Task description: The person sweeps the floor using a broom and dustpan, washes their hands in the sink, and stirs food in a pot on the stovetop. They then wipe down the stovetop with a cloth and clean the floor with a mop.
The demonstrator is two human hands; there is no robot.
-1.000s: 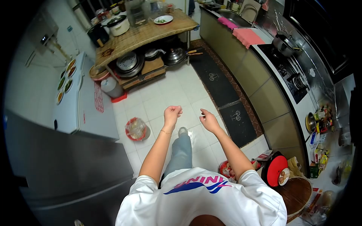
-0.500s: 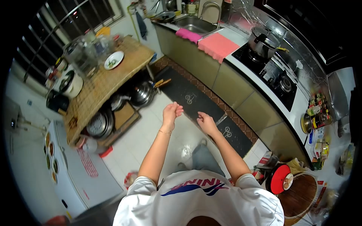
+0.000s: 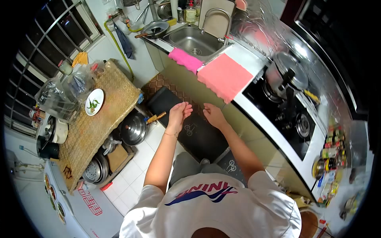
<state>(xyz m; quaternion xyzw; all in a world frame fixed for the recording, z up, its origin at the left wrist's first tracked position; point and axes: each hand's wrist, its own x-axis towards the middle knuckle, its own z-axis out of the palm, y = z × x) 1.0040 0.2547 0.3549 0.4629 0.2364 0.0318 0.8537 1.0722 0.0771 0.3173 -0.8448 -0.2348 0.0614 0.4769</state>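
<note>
Head view: our left hand [image 3: 179, 116] and right hand [image 3: 214, 116], loosely curled, grip nothing above the dark mat [image 3: 194, 137]. Nearby, the salmon cloth [image 3: 226, 75] overhangs the counter [image 3: 254, 56], likely catching drips beside the sink [image 3: 186, 37]. Farther out, a plate [image 3: 97, 94] holds green peppers [image 3: 93, 106]; the lidded pot's [image 3: 274, 77] contents we cannot tell.

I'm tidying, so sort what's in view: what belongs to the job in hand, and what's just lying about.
Nearest the empty left hand and right hand, so possibly the job's:
black bicycle-print mat
salmon-pink cloth

Apparently lying about:
white plate with green chillies
lidded steel pot
magenta cloth
</note>
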